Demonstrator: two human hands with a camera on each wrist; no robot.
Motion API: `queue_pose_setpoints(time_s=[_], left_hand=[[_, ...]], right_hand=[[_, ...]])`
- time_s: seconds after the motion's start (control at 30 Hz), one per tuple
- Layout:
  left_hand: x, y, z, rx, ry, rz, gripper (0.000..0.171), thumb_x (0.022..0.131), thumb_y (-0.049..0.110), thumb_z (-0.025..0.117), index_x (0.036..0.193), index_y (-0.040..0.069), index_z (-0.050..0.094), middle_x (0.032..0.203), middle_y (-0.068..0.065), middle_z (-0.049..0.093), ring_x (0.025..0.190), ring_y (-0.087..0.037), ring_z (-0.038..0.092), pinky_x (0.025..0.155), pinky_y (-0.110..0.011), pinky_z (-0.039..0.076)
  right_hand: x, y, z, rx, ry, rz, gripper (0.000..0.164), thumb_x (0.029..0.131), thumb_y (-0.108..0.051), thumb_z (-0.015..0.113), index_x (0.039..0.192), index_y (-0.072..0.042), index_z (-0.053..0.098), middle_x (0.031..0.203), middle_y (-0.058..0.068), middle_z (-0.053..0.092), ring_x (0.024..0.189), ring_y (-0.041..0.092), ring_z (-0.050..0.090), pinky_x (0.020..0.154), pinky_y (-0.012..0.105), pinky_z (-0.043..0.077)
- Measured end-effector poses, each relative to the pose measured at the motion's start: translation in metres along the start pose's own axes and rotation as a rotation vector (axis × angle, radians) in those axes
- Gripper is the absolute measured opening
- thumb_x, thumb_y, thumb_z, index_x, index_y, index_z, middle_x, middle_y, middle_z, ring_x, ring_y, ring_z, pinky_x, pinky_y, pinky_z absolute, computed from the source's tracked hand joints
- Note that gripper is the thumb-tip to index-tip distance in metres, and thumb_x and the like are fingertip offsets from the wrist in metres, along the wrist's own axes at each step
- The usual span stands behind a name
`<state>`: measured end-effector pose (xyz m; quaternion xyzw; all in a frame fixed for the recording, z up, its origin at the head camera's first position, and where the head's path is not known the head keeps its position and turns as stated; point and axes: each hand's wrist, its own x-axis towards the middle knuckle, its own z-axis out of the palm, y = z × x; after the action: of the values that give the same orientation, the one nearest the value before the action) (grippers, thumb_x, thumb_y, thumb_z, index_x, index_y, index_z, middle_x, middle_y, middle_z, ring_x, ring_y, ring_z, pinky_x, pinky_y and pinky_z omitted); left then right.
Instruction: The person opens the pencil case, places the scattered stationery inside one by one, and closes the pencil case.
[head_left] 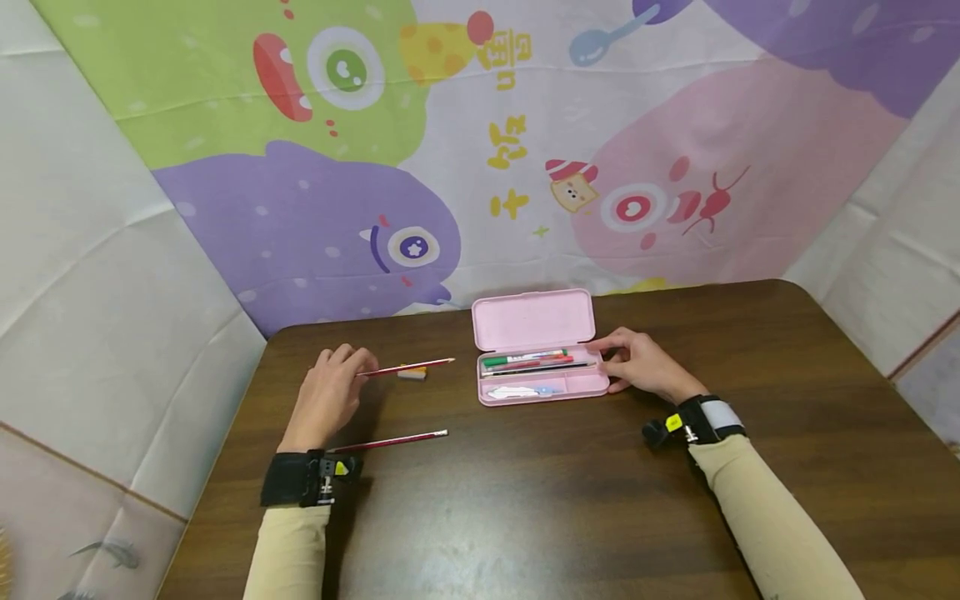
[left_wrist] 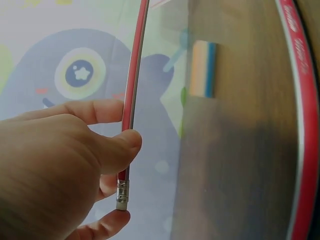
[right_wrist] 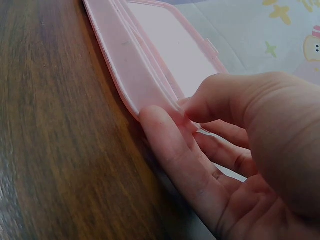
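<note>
My left hand pinches a red pencil close to its eraser end, its sharpened tip pointing right toward the case. In the left wrist view the thumb and fingers press on the pencil just above its metal band. A pink pencil case stands with its lid raised at the table's back. My right hand grips the case's right end, thumb on the rim. Inside the case lie a green marker, some other pens or pencils and a white-and-blue item I cannot identify.
A second red pencil lies on the brown table in front of the left hand, partly hidden by the wrist strap. Beyond the held pencil is a small eraser-like block. A cartoon-printed cloth hangs behind the table.
</note>
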<state>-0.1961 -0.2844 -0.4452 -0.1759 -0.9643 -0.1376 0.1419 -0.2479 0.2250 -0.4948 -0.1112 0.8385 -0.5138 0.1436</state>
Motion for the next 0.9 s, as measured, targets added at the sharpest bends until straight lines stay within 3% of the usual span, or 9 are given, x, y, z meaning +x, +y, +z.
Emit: queue_pose_setpoints(time_s=[0.37,0.9], left_hand=[[0.020,0.013,-0.008,-0.004,0.058,0.029,0.023,0.101,-0.009,0.072,0.114,0.009,0.073,0.112,-0.019,0.074,0.104,-0.046,0.065,0.082,-0.060,0.058],[0.039,0.043,0.022,-0.019,0.043,0.066,0.020,0.101,-0.006,0.072,0.113,0.009,0.074,0.111,-0.018,0.074,0.105,-0.044,0.067,0.086,-0.059,0.060]], right_hand=[[0.001,0.003,-0.001,-0.005,-0.005,0.025,0.045,0.106,-0.002,0.073,0.150,0.004,0.068,0.128,0.022,0.052,0.093,0.022,0.059,0.072,0.026,0.068],[0.001,0.001,-0.001,-0.011,-0.002,0.009,0.045,0.106,-0.002,0.073,0.150,0.005,0.068,0.129,0.023,0.051,0.092,0.019,0.058,0.072,0.026,0.068]])
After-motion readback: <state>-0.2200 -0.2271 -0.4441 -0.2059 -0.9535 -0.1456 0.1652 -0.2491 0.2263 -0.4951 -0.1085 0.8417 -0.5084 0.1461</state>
